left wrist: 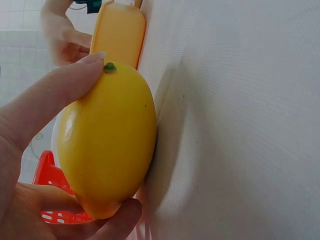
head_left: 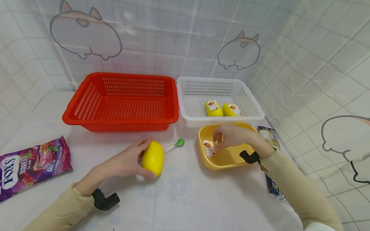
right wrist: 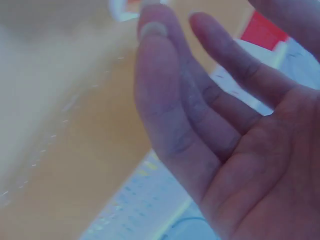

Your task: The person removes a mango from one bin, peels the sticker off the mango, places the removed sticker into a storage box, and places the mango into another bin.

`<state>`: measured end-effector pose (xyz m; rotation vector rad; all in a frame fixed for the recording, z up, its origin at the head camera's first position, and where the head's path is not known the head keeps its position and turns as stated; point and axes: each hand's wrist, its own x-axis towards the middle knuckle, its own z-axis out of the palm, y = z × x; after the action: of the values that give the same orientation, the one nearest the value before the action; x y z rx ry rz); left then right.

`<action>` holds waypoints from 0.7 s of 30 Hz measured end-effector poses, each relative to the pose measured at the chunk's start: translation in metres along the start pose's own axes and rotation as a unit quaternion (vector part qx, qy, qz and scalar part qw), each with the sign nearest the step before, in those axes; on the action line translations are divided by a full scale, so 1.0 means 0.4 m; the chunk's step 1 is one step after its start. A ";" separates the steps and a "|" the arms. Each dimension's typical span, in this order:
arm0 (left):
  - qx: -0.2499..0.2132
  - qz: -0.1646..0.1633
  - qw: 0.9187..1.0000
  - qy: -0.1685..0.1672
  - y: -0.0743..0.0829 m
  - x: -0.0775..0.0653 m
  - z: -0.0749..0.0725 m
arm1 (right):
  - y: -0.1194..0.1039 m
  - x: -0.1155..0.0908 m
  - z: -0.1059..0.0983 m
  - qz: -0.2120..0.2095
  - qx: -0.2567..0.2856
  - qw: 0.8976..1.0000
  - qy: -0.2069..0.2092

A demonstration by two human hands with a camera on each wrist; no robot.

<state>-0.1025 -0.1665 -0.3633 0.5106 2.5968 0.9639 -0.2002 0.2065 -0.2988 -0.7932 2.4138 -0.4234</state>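
My left hand (head_left: 131, 162) grips a smooth yellow lemon (head_left: 153, 158) low over the white tablecloth. In the left wrist view, the thumb lies by the lemon's green stem nub and fingers curl round its pointed other end. My right hand (head_left: 231, 136) hovers over an orange-yellow plastic tub (head_left: 215, 167), its fingers loosely bent. The right wrist view shows bare fingers (right wrist: 157, 80) and palm with nothing held. Inside the tub, left of that hand, is a white label (head_left: 209, 148) with an orange picture. A green-wrapped lollipop (head_left: 180, 142) lies between lemon and tub.
A red slotted basket (head_left: 127, 126) stands at the back left. Beside it, a white basket (head_left: 190, 121) holds two yellow rounded things (head_left: 214, 110) with labels. A purple Fox's Berries bag (head_left: 34, 165) lies far left; a dark blue packet (head_left: 273, 186) lies right of the tub, partly under my arm.
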 end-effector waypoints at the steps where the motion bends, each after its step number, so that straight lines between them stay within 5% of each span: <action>1: 0.001 0.002 1.000 0.001 -0.001 0.000 0.000 | -0.007 -0.006 0.001 -0.002 0.000 1.000 0.011; 10: 0.010 0.012 1.000 0.004 -0.012 0.002 0.000 | -0.097 -0.040 0.027 -0.041 0.002 0.990 0.134; 21: 0.004 0.009 1.000 -0.006 -0.014 0.004 -0.002 | -0.201 -0.004 0.095 -0.029 0.019 0.989 0.143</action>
<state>-0.1054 -0.1704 -0.3667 0.5403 2.5920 0.9527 -0.1408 0.1409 -0.2922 -0.8358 2.6400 -0.6436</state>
